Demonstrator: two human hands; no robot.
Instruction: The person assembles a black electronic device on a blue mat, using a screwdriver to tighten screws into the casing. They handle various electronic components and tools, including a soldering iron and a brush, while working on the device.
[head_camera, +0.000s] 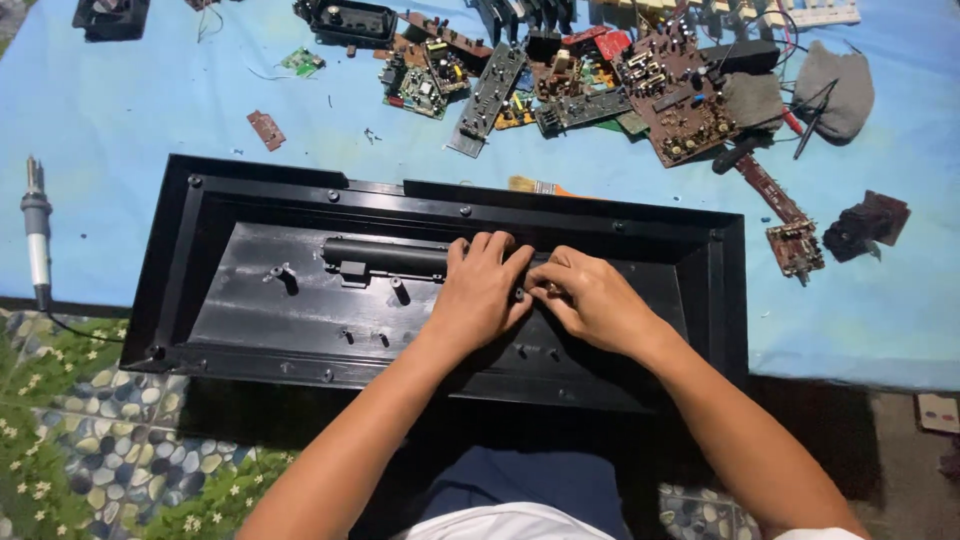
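- Head view: I see the black tube (385, 256) lying left-right in the black plastic shell (215, 200), at its middle.
- My left hand (478, 292) rests on the tube's right end, fingers curled over it.
- My right hand (592, 300), touching the left, pinches something too small to identify.

Wide black plastic housing (250, 260), hollow side up, lying flat under both hands and stretching out past them on either side. Black tube-shaped part (385, 257) lengthwise inside, its near end beneath the left hand's fingers. Small screw posts just below the hands.
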